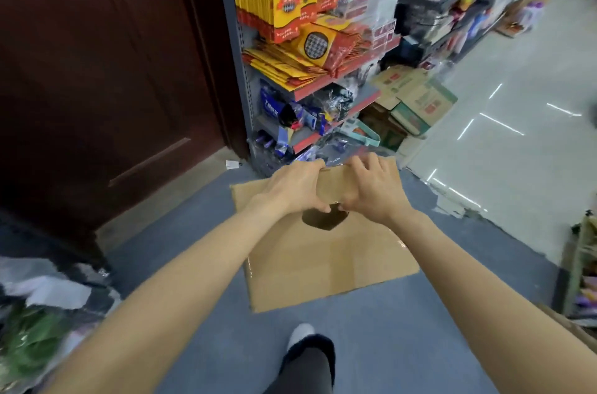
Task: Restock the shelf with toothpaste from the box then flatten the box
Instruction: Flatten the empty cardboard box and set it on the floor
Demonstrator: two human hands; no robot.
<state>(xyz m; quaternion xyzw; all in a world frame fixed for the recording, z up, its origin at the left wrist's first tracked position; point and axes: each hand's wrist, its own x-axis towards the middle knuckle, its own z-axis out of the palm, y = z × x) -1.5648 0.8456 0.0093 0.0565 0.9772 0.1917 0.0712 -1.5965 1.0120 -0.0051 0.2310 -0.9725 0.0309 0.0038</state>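
A brown cardboard box, pressed nearly flat, hangs in front of me above the blue-grey floor. A small dark gap shows in its middle, just below my thumbs. My left hand grips its far top edge, fingers curled over the rim and thumb on the near face. Beside it, my right hand grips the same edge the same way. No toothpaste shows in the box.
A shelf rack with yellow-red packets and blue packages stands just beyond the box. A dark wooden door is at the left. Cardboard cartons lie on the floor at the right, next to a glossy white aisle. My foot is below.
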